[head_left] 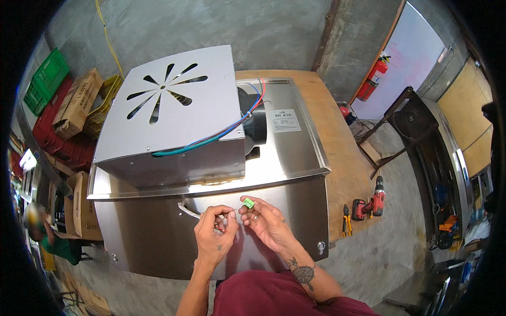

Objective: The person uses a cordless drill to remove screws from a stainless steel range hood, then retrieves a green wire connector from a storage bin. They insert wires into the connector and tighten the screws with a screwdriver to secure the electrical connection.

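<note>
My left hand (215, 234) pinches the end of a whitish cable (190, 210), which comes out of the front panel of a stainless steel hood (295, 210). Just to its right, my right hand (269, 227) grips a small bright green terminal block (249, 203) between thumb and fingertips. Both hands are close together over the front panel, with a narrow gap between their fingertips. Behind them a grey metal box (205, 100) with a flower-shaped vent sits on the hood. Blue, red and green wires (211, 139) loop loosely from the box's side near a black round duct (256, 124).
A wooden table (337, 158) bears the hood. Pliers (347, 221) with orange handles and a red-black cordless drill (370, 203) lie at its right edge. A chair (406, 124) and a fire extinguisher (372, 79) stand farther right. Crates and cardboard boxes (79, 102) crowd the left, where another person (55, 242) is.
</note>
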Tool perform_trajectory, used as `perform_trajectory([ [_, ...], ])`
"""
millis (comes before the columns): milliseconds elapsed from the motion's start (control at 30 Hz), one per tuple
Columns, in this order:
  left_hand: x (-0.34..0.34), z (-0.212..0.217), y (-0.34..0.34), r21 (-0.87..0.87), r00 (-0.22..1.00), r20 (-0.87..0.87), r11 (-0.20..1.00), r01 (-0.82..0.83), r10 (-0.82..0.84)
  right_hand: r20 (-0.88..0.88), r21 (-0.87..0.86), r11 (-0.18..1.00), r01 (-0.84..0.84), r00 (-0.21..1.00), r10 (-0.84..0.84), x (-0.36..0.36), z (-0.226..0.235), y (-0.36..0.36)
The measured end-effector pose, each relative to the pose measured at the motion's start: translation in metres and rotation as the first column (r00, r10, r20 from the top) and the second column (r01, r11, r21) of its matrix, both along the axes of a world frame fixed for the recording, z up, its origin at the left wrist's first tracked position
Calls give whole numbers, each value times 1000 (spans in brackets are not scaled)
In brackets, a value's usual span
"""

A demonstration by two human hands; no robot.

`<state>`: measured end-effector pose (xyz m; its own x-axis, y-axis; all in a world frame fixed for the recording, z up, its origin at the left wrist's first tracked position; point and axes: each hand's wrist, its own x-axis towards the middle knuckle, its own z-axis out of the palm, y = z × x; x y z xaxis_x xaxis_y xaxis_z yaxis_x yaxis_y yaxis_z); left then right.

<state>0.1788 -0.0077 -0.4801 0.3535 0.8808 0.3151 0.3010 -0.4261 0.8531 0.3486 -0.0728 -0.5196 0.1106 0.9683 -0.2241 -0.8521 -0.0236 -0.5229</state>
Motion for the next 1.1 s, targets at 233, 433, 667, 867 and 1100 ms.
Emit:
perform_trajectory([
  [233,-24,20,14,-328,749,271,673,662,-605,307,-38,990,135,944,-117,6,-1,-15],
  [433,25,27,-15,-596,933,277,720,355,-231,914,271,956,115,281,-293,20,15,-47],
  [667,79,5,-33,-671,921,293,631,389,-256,874,97,834,543,355,-332,61,-18,-108],
  [867,93,4,-37,-611,937,292,716,337,-192,973,228,-139,964,-229,5,261,-179,-257],
  [1100,118,-12,-10,-559,978,24,808,186,-209,816,89,406,909,-301,494,430,-306,-400],
])
